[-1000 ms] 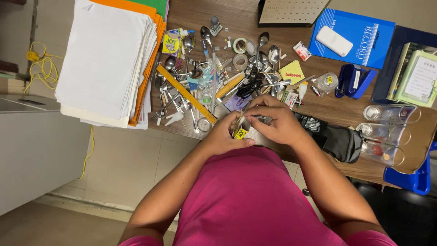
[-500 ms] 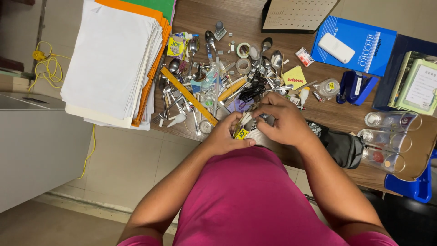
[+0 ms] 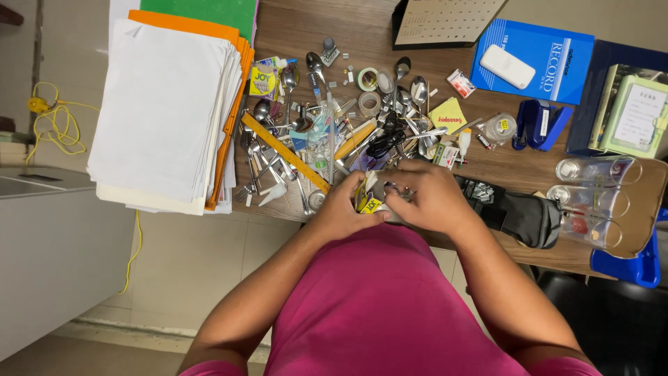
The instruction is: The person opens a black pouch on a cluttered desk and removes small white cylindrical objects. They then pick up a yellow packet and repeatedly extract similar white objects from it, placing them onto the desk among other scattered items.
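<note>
Both our hands on a small box at the desk edge

Our left hand (image 3: 341,212) grips the yellow box (image 3: 367,202); our right hand (image 3: 426,198) curls over its open top, fingers pinched, near the wooden ruler (image 3: 285,152).

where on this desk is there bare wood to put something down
Bare wood shows between the green folder and the dark desk calendar, above the pile. Another strip runs below the blue hole punch, between the black pouch and the clear plastic bottles. The middle is crowded with metal spoons, tape rolls and a yellow wooden ruler.
</note>
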